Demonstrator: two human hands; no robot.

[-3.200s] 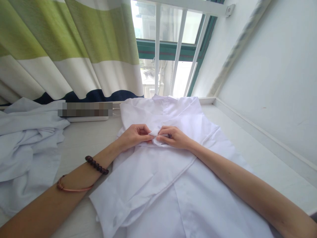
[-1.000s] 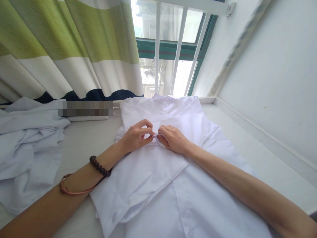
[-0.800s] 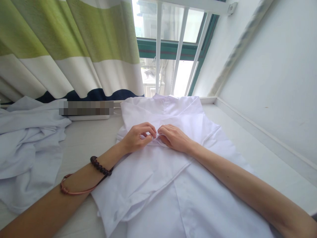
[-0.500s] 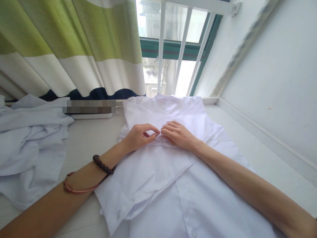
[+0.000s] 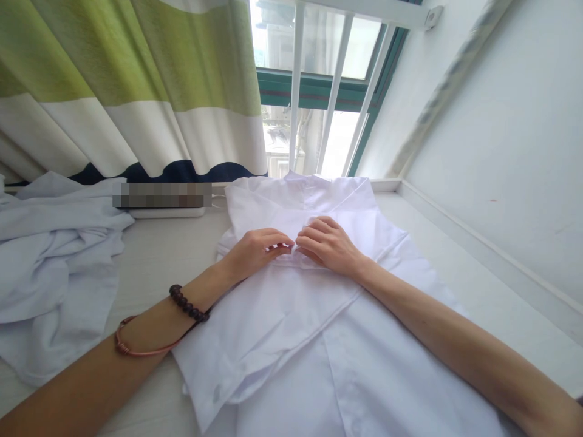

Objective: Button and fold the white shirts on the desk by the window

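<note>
White shirt (image 5: 282, 315) under left fingers (image 5: 277, 234) and right fingers (image 5: 311, 241), both nearly closed on its cloth

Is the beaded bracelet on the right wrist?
No, the beaded bracelet circles the left wrist, behind the left hand.

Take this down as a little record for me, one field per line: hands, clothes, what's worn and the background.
hands: left hand and right hand, fingertips close together at the shirt's cloth; firmness of grip unclear
garment: white shirt, spread out under both hands
beside it: crumpled white cloth, on the left
worn: dark bead bracelet and copper-coloured bangle, left arm
surface: pale tabletop
background: green-and-white curtain, white bars, window
</note>
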